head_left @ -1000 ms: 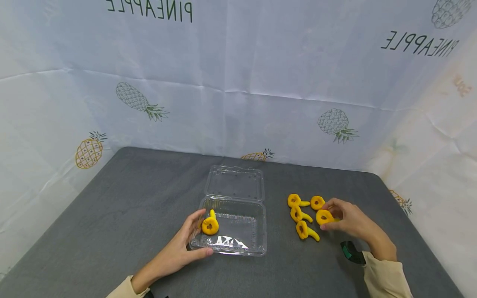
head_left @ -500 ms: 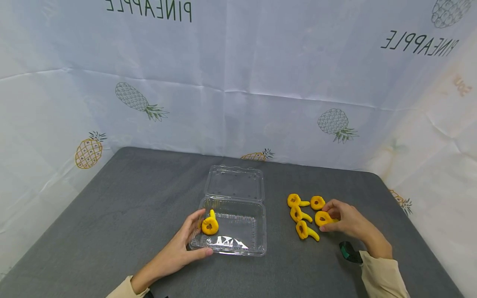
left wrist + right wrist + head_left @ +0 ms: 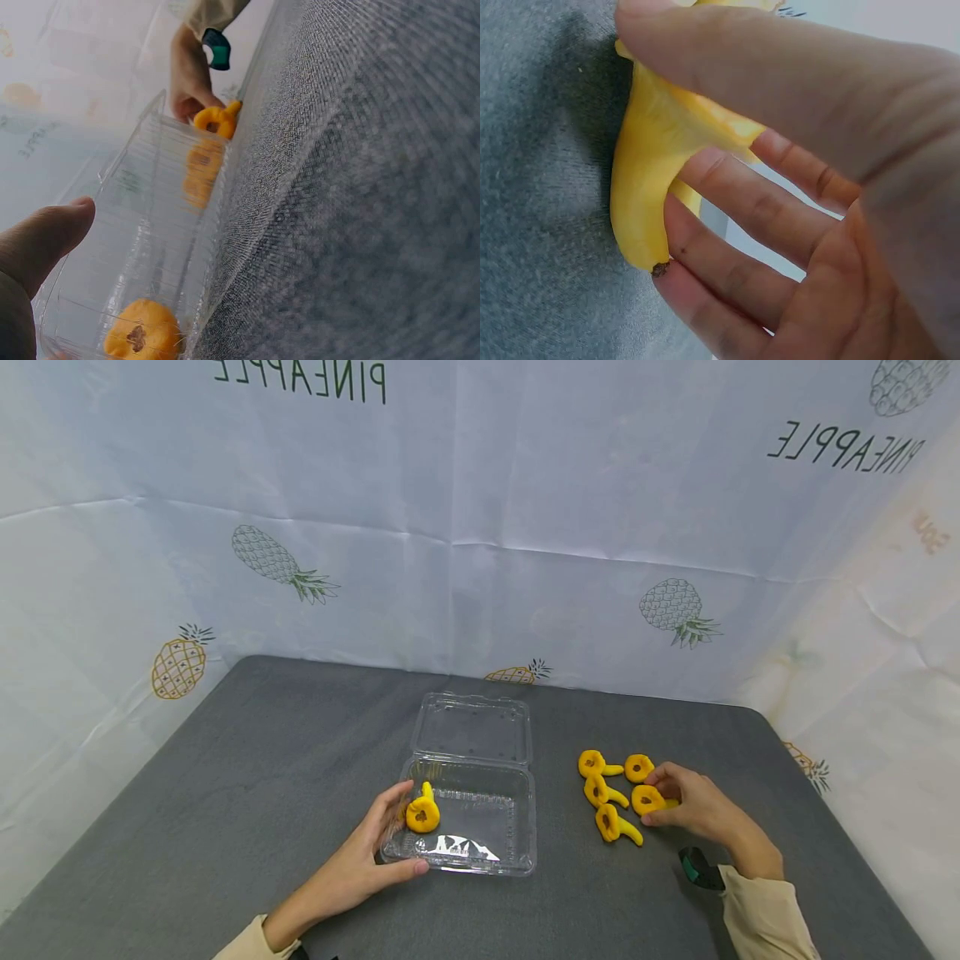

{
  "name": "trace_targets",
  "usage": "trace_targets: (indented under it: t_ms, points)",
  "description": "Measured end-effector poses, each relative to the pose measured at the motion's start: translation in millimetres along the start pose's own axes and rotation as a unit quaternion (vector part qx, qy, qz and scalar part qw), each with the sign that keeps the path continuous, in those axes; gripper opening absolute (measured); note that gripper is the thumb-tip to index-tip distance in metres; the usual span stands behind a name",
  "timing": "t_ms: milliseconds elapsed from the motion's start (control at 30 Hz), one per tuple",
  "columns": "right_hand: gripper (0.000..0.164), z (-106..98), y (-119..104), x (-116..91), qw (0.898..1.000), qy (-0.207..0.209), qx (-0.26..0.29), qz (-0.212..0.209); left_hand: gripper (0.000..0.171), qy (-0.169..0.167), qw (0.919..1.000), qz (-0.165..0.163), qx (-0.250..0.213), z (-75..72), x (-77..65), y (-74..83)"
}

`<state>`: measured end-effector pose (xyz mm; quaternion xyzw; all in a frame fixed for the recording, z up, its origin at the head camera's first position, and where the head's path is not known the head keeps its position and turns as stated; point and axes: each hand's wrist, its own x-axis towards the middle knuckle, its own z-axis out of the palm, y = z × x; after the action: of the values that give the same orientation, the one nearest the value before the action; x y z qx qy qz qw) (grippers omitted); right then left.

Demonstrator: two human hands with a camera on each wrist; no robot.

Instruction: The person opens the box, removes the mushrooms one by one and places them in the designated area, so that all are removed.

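Note:
My left hand point(image 3: 363, 852) holds the near-left corner of a clear plastic clamshell container point(image 3: 527, 822), its thumb at the front rim. The container's lid point(image 3: 474, 727) lies folded back. Inside, at the left, rests one yellow mushroom-like piece point(image 3: 423, 815) with a round cap, brown hollow and curved stem. My right hand point(image 3: 701, 803) pinches a similar yellow piece point(image 3: 645, 799) by its cap. In the right wrist view that piece's curved stem point(image 3: 639, 187) ends in a dark tip, close to the cloth; the thumb covers part of the cap.
Several more yellow pieces point(image 3: 606, 823) lie in a cluster just left of my right hand, one of them point(image 3: 639, 768) right behind it. A dark grey cloth point(image 3: 300, 760) covers the table. White pineapple-print fabric point(image 3: 480, 527) hangs along the back and sides.
My right hand has shifted slightly left with the pinched yellow piece, nearer the cluster. The left hand and the container have stayed put.

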<state>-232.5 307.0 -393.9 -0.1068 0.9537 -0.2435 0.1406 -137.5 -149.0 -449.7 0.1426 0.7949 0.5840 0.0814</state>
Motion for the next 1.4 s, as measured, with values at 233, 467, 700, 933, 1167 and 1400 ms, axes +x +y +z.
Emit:
trace_targets:
  t_ms: [233, 467, 700, 933, 1167, 1400]
  points:
    - [0.057, -2, 1, -2, 1.000, 0.006, 0.009, -0.002, 0.093, 0.005, 0.9999, 0.010, 0.001, 0.7, 0.2, -1.6]
    - [0.054, -1, 3, -3, 1.000, 0.015, 0.008, -0.019, 0.092, 0.005, 0.9998, 0.018, -0.001, 0.7, -0.2, -2.0]
    - [0.055, 0, 4, -2, 1.000, 0.020, 0.006, -0.023, 0.092, 0.002, 1.0000, 0.008, -0.003, 0.2, -0.3, -2.6]
    - [0.056, -3, 1, -3, 0.999, 0.024, 0.002, -0.023, 0.094, 0.000, 1.0000, -0.003, -0.005, 0.2, 0.2, -1.2]
    - [0.055, -7, -5, -7, 0.999, 0.027, 0.007, -0.033, 0.091, 0.000, 1.0000, 0.002, 0.005, -0.8, 0.6, -1.6]
    - [0.056, -9, -12, -11, 0.998, 0.039, -0.007, -0.047, 0.088, -0.001, 0.9996, 0.026, 0.004, -1.1, -0.4, -2.0]
